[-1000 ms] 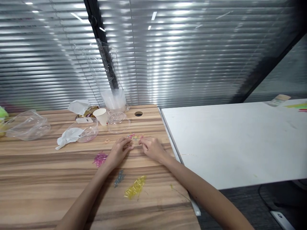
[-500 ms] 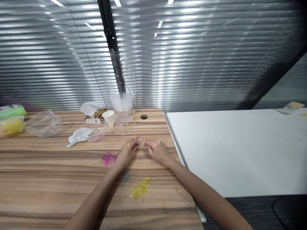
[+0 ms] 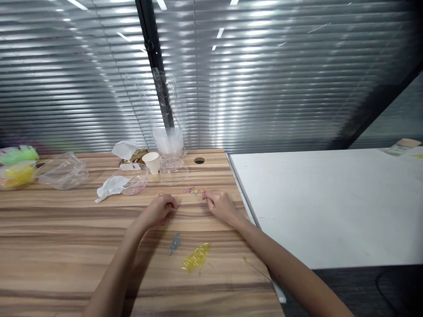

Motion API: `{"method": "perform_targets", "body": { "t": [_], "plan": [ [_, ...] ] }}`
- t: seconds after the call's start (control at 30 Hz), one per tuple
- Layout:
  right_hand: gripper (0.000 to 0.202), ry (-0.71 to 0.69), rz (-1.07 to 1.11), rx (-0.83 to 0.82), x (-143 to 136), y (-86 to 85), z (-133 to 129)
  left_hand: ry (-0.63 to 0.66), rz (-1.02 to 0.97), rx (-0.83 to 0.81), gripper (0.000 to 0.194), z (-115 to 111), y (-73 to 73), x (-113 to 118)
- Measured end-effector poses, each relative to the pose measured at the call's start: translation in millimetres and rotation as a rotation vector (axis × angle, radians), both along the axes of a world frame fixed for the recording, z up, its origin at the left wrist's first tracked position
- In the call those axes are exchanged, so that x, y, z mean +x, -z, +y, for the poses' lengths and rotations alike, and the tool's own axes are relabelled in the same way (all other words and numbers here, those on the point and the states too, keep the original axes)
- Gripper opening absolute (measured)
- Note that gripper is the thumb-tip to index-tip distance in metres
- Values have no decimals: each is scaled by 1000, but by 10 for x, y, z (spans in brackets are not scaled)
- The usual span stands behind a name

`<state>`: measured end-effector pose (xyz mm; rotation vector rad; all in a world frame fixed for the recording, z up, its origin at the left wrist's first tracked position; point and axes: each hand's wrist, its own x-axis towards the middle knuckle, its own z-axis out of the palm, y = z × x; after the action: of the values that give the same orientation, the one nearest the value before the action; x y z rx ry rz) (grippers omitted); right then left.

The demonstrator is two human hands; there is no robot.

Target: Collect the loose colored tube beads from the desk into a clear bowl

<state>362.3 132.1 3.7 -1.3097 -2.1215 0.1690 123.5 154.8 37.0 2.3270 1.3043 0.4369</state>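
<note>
Basically, mixed bits (image 3: 194, 192) just L of R hand (image 3: 223, 208), fingertips together; prob. light, slick, brittle, pinch mid-tube. L hand (image 3: 161, 208) fingers curled, can't tell if shut.

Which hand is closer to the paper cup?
Left. The left hand is in front of the paper cup, slightly right of it; the right hand is also in front but much farther right.
</note>
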Motion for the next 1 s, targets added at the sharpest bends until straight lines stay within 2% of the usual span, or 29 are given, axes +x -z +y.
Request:
{"method": "perform_targets", "body": {
  "t": [0.13, 0.27, 0.4, 0.57, 0.7, 0.83, 0.9, 1.0],
  "plan": [
    [32, 18, 34, -27, 22, -49, -1, -34, 94, -68, 17, 42, -70, -182],
    [23, -56, 54, 30, 54, -76, 20, -41, 136, -136, 18, 38, -138, -288],
    [11, -134, 28, -17, 65, -65, 22, -41, 110, -90, 18, 19, -181, -311],
    [6, -142, 62, -88, 57, -44, 14, -55, 43, 88, 18, -3, -99, -77],
    [7, -160, 81, -87, 46, -31, 28, 67, -60, 210, 20, -117, 45, 265],
    [11, -175, 76, -86, 15, -27, 33, 129, -26, 236, 21, -277, 167, 530],
    [11, -178, 75, -86, 2, -26, 28, 139, -4, 231, 21, -323, 199, 586],
    [13, -180, 76, -89, 0, -28, 14, 138, -34, 216, 23, -314, 198, 549]
  ]
}}
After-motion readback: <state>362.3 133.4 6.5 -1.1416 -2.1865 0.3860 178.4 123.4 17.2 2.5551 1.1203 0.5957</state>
